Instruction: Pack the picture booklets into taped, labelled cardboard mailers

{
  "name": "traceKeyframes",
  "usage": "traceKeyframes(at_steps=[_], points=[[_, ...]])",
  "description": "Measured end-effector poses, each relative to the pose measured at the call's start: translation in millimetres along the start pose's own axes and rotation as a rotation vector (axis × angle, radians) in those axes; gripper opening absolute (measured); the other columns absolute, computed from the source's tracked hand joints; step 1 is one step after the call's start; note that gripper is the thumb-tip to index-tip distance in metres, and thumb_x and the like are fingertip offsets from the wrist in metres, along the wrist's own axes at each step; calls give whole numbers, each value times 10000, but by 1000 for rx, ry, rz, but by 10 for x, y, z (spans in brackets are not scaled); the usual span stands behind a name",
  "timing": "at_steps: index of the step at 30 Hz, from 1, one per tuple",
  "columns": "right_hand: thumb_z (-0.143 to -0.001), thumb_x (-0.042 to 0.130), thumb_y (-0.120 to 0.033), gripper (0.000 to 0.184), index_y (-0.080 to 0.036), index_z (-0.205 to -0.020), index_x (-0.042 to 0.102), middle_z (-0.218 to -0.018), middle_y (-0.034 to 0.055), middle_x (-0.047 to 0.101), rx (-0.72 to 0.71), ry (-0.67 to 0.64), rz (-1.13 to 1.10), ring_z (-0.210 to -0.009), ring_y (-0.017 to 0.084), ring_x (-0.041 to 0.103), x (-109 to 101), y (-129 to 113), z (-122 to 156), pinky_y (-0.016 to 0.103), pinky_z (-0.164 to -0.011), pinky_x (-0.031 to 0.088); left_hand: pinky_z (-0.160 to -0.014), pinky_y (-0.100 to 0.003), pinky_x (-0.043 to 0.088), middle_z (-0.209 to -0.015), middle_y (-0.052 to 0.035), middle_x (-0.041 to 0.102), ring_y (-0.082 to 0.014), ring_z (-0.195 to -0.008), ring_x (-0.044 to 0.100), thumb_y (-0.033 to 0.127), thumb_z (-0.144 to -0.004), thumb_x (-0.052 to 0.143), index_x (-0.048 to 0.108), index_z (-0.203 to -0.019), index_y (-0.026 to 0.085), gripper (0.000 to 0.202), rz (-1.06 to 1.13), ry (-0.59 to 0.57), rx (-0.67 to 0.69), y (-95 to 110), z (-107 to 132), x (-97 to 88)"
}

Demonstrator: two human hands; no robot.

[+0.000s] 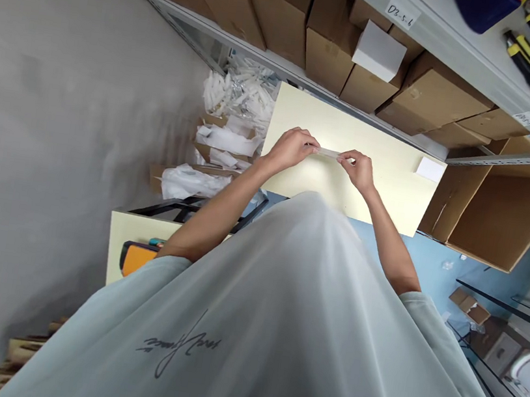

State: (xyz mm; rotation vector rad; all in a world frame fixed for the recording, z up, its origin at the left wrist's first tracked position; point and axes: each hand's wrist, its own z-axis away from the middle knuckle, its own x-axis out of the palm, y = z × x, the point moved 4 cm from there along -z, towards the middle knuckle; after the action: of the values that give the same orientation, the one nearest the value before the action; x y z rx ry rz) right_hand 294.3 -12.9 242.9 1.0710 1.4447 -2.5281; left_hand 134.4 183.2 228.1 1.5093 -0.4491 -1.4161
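Between my two hands stretches a thin, whitish translucent strip [329,153], held level above the pale cream tabletop [316,117]. My left hand [295,148] pinches its left end, fingers closed. The right end is gripped between the thumb and fingers of my right hand [356,170]. What exactly the strip is cannot be made out; it is small and pale. On the tabletop's right end lies a small white box [429,169], apart from my right hand.
Metal shelving [444,46] with cardboard boxes [329,56] runs along the back. An open carton [504,212] stands at the right. White plastic-wrapped items [245,90] fill boxes at the left. Yellow-black cutters [528,61] lie on the upper shelf.
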Motion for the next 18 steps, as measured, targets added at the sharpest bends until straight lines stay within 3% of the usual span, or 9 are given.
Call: traceKeyframes(at_steps=[4, 7, 13, 18], points=[[-1070, 612, -229, 250, -185, -1088, 858, -1234, 144, 883, 52, -6, 169, -1182, 299, 749, 276, 265, -73, 448, -1068, 620, -1143, -500, 584, -1192, -148, 892, -367, -1210, 788, 200, -991, 693, 971, -1099, 239, 301, -62, -51, -86, -279, -58, 390], [-1082, 596, -230, 274, -164, -1125, 859, -1255, 166, 868, 79, -91, 212, -1197, 314, 746, 426, 446, 8, 450, -1080, 619, -1106, -460, 599, -1218, -135, 901, -352, -1172, 809, 225, -1002, 707, 974, -1141, 236, 302, -62, -149, -172, -442, 51, 597], [-1068, 582, -231, 308, -166, -1113, 879, -1289, 164, 864, 113, -316, 208, -1170, 321, 770, 664, 718, 197, 441, -1112, 608, -1064, -403, 622, -1183, -82, 932, -344, -1146, 840, 250, -973, 742, 989, -1089, 261, 274, -49, -289, -301, -657, 319, 833], [-1092, 578, -194, 402, -159, -1432, 790, -1302, 159, 858, 119, -288, 320, -1191, 339, 747, 747, 717, 149, 479, -1103, 603, -1018, -366, 630, -1130, -61, 935, -323, -1112, 840, 215, -870, 744, 979, -995, 249, 269, -28, -258, -445, -778, 275, 935]])
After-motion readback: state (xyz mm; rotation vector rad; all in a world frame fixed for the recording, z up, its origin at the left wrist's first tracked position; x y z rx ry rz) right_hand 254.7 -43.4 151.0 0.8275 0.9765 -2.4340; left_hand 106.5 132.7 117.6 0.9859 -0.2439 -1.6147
